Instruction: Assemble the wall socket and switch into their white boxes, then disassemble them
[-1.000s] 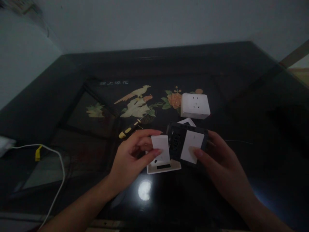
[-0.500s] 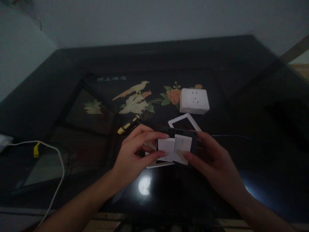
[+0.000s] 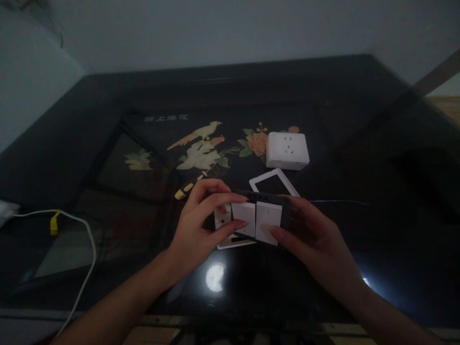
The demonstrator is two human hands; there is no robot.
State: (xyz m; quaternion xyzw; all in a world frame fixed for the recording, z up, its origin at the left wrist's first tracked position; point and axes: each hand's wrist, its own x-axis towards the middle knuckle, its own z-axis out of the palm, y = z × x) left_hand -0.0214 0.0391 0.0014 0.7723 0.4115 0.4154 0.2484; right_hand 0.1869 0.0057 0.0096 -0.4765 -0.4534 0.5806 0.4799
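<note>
Between my two hands is a wall switch (image 3: 268, 216) with a dark grey frame and two white rockers side by side. My left hand (image 3: 201, 218) pinches its left side, thumb on the left rocker and forefinger along the top edge. On the other side my right hand (image 3: 316, 235) grips the frame, with the thumb on the right rocker. Partly hidden below and behind the switch lies a white plate with holes (image 3: 223, 221). A white cover frame (image 3: 277, 173) rests just beyond the hands.
A white socket box (image 3: 288, 149) sits beyond the cover frame. A black and yellow screwdriver (image 3: 187, 189) lies left of it, on the glossy dark table (image 3: 143, 287) with its bird and flower picture. A white cable (image 3: 94, 244) with a yellow tag (image 3: 53, 224) runs along the left.
The left rocker now sits more level and parallel with the right one in the grey frame. The switch and both hands have shifted slightly left, uncovering more of the plate with holes.
</note>
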